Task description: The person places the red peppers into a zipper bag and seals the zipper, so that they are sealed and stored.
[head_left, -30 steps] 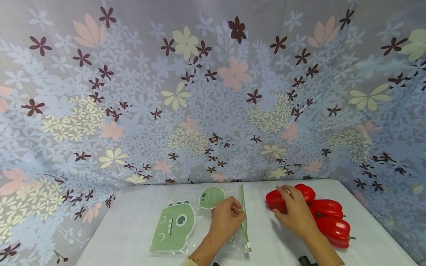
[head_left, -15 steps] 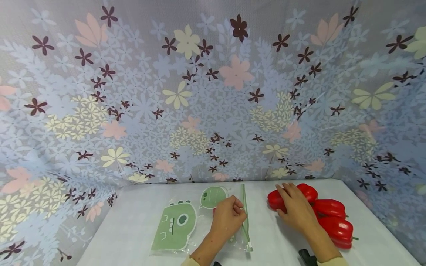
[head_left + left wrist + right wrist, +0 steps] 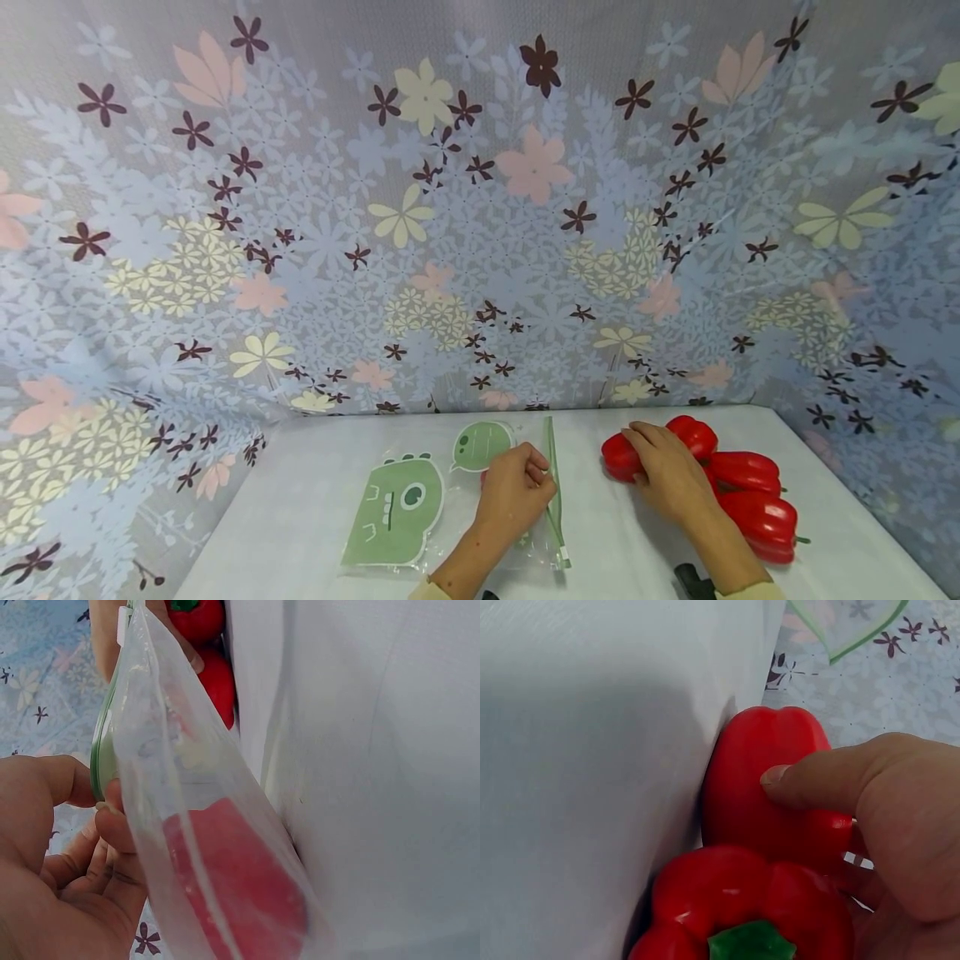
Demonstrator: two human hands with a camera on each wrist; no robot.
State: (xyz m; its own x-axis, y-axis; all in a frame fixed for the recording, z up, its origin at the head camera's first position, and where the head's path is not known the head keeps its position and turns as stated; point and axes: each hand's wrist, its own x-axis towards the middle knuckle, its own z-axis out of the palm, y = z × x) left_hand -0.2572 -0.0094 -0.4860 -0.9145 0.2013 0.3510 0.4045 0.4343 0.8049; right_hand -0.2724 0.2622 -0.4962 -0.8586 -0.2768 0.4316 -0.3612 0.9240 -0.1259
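Note:
A clear zip bag (image 3: pixel 450 542) with green dinosaur print lies on the white table. My left hand (image 3: pixel 513 492) pinches its green zip edge (image 3: pixel 97 761) between thumb and fingertips. Inside the bag a red bell pepper (image 3: pixel 240 877) shows through the plastic in the left wrist view. My right hand (image 3: pixel 671 475) grips another red bell pepper (image 3: pixel 619 458) at the left of a group, thumb (image 3: pixel 802 780) across its side in the right wrist view. A pepper with a green stem (image 3: pixel 750 941) sits right beside it.
Several more red bell peppers, such as the front one (image 3: pixel 759 525), lie at the right of the white table (image 3: pixel 247 533). A floral cloth (image 3: pixel 480 250) hangs behind the table and along its sides.
My right hand has settled closer over the leftmost pepper, its fingers and thumb now closed round it. The left hand keeps its place at the bag's edge. The head view has shifted slightly.

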